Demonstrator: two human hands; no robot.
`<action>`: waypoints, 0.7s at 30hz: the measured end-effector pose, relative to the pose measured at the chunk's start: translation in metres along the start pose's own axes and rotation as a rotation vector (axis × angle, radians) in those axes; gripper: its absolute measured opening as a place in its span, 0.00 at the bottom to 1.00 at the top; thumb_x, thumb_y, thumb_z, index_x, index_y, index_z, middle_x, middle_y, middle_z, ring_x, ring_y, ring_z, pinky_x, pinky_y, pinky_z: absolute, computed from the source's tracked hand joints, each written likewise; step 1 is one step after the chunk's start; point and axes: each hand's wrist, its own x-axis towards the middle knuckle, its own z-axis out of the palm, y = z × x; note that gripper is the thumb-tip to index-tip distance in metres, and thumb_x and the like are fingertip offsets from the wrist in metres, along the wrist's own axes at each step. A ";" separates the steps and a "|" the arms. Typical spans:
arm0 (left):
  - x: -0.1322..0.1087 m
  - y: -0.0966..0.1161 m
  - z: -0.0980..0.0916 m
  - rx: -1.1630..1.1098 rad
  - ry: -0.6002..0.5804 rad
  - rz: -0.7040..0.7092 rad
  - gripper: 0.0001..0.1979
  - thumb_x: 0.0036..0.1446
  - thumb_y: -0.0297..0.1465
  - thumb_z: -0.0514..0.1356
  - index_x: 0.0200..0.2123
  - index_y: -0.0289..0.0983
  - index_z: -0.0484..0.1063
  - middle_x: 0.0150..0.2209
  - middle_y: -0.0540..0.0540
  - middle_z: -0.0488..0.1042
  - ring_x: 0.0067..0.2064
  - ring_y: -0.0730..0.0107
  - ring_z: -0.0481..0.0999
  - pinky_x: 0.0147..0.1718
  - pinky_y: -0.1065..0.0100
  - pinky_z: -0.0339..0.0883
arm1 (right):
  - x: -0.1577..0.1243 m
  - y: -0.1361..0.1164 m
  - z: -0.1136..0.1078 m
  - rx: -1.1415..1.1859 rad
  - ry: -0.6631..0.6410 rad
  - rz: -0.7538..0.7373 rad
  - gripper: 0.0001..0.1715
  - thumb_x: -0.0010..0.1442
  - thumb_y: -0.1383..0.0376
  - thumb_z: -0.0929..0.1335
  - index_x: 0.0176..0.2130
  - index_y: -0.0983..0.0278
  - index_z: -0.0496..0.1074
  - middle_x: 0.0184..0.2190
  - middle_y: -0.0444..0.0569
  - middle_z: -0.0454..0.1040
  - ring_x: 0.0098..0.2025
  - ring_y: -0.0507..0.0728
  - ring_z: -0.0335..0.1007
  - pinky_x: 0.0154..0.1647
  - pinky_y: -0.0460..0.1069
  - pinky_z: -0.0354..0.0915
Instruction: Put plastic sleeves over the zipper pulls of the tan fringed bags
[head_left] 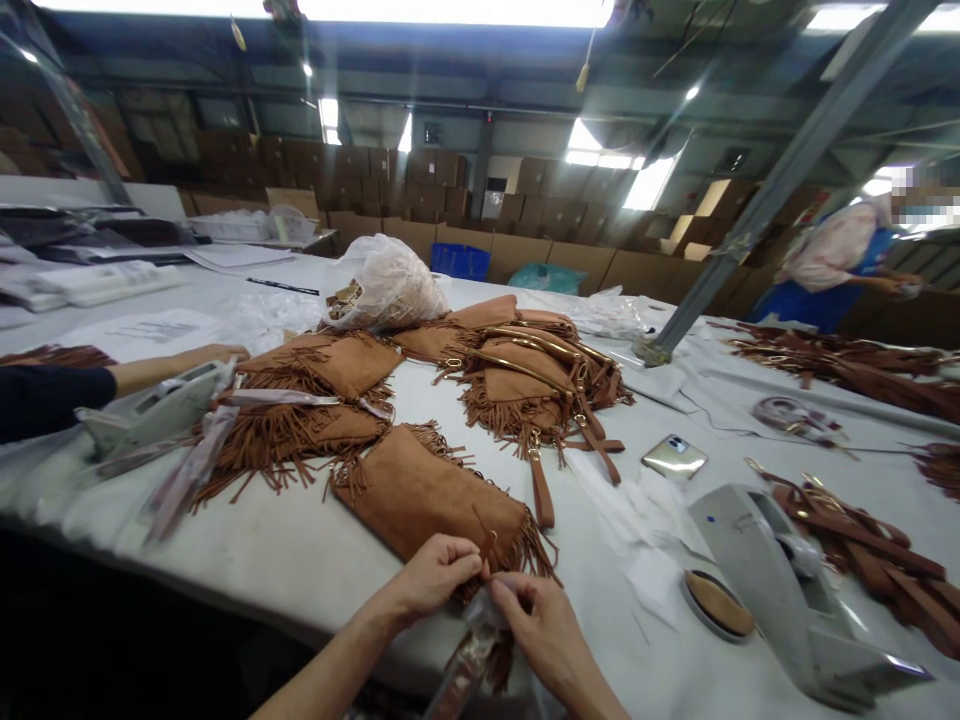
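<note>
Step, seemingly: handling clear plastic [472,645] by brown fringed bag [427,490], near edge of table [300,545] | my left hand [442,575] pinched closed, contents unclear; right hand [544,630] pinches plastic | next likely needs steady fingertips.

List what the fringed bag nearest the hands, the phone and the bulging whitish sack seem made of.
Fringed bag: suede or an imitation, going by its matte, napped-looking brown surface.
Phone: perhaps glass or metal, its back glossy and reflective.
Bulging sack: probably thin plastic film, since it looks translucent and crinkled.
</note>
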 end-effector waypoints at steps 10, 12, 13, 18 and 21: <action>-0.004 -0.006 0.011 0.172 0.068 0.138 0.21 0.59 0.43 0.54 0.21 0.35 0.65 0.21 0.51 0.65 0.25 0.74 0.62 0.26 0.73 0.54 | 0.008 0.011 -0.004 0.845 0.190 0.387 0.21 0.39 0.55 0.77 0.30 0.67 0.78 0.24 0.50 0.77 0.26 0.54 0.70 0.28 0.46 0.64; -0.005 -0.009 0.013 0.187 0.096 0.158 0.21 0.60 0.43 0.52 0.22 0.35 0.64 0.21 0.51 0.65 0.24 0.74 0.63 0.26 0.73 0.55 | 0.009 0.011 -0.003 0.865 0.241 0.425 0.21 0.38 0.55 0.78 0.29 0.67 0.78 0.23 0.49 0.77 0.24 0.52 0.69 0.24 0.43 0.62; -0.005 -0.011 0.014 0.190 0.108 0.165 0.21 0.61 0.43 0.51 0.22 0.35 0.65 0.21 0.51 0.65 0.24 0.74 0.63 0.26 0.72 0.55 | 0.009 0.011 -0.003 0.859 0.253 0.429 0.21 0.38 0.55 0.78 0.29 0.67 0.78 0.22 0.49 0.77 0.23 0.51 0.69 0.23 0.43 0.61; -0.006 -0.018 0.015 0.209 0.139 0.188 0.20 0.62 0.43 0.50 0.28 0.34 0.70 0.21 0.52 0.65 0.24 0.73 0.64 0.26 0.72 0.57 | 0.011 0.013 -0.011 0.734 0.280 0.338 0.24 0.37 0.52 0.77 0.30 0.67 0.78 0.25 0.50 0.78 0.26 0.55 0.71 0.27 0.47 0.66; -0.007 -0.019 0.014 0.231 0.144 0.197 0.20 0.62 0.43 0.51 0.26 0.34 0.70 0.21 0.51 0.65 0.24 0.73 0.64 0.26 0.72 0.56 | 0.012 0.015 -0.018 0.626 0.295 0.286 0.24 0.39 0.51 0.75 0.30 0.67 0.79 0.26 0.50 0.78 0.27 0.55 0.71 0.29 0.47 0.66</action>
